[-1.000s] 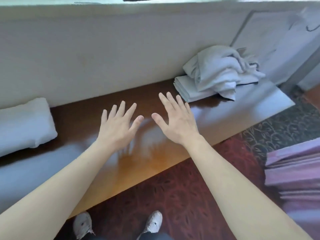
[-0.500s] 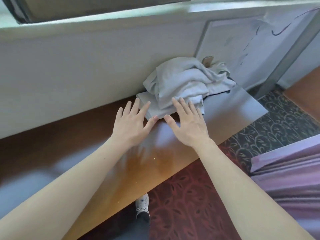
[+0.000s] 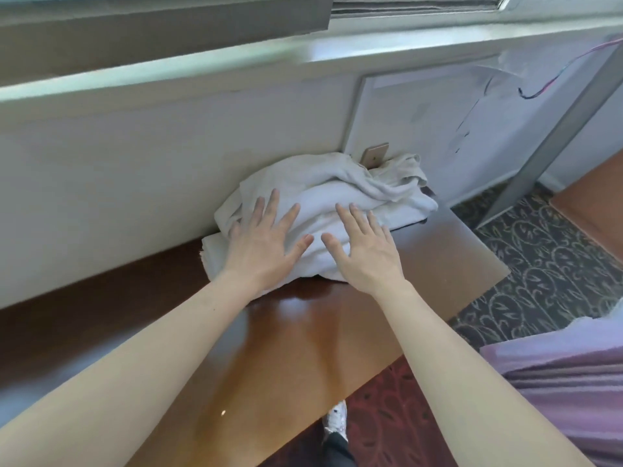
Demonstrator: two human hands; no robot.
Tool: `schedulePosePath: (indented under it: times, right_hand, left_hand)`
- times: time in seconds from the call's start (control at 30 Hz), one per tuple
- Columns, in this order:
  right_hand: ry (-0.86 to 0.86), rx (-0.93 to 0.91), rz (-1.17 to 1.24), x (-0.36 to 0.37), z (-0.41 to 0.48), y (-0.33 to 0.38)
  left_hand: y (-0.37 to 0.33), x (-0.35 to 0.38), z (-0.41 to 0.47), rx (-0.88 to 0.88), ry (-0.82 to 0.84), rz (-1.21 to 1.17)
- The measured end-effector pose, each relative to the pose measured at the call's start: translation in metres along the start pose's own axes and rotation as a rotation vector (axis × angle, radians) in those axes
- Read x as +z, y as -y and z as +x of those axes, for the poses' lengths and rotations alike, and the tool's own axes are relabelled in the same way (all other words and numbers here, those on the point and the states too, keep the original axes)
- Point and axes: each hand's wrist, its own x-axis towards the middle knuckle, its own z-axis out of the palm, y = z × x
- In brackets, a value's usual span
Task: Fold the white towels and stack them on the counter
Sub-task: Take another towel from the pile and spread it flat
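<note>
From the head camera, both bare arms reach forward over the glossy brown desk (image 3: 303, 332) to a pile of white towels (image 3: 337, 193) at its far edge, pushed up against the pale wall (image 3: 135, 183).

The left grip (image 3: 263, 251) is spread wide, fingers straight and apart, palm down on the left front of the pile. Its fingertips (image 3: 273, 197) lie on the crumpled towel that sits on top, and its wrist covers the corner of the flatter folded layers beneath.

The right grip (image 3: 365, 254) is likewise apart and flat, fingers straight, just beside the left one with the two thumbs close but not touching. It lies over the front right of the pile, its fingertips on the smoother white fold. Whether either palm presses down or only rests cannot be told. Neither grip is curled round any cloth.

The pile's upper towel is rumpled and bunched towards the wall. A small tan plate (image 3: 375, 153) on the wall shows just behind it.

To the right lie patterned carpet (image 3: 539, 264), a grey slanting post (image 3: 553, 129) and purple fabric (image 3: 573, 382). A white shoe (image 3: 335, 416) shows below the desk's near edge.
</note>
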Motion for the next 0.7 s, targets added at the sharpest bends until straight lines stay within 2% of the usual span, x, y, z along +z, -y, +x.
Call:
schedulePosePath:
  times: [0.37, 0.53, 0.7]
  right_hand:
    - [0.05, -0.125, 0.028, -0.007, 0.141, -0.107]
    - [0.046, -0.175, 0.044, 0.01, 0.188, -0.125]
    - [0.066, -0.222, 0.104, 0.034, 0.203, -0.123]
  left_hand:
    - [-0.051, 0.042, 0.119, -0.187, -0.085, 0.242]
    - [-0.05, 0.055, 0.143, -0.256, -0.092, 0.338]
    - [-0.04, 0.057, 0.145, -0.22, -0.073, 0.377]
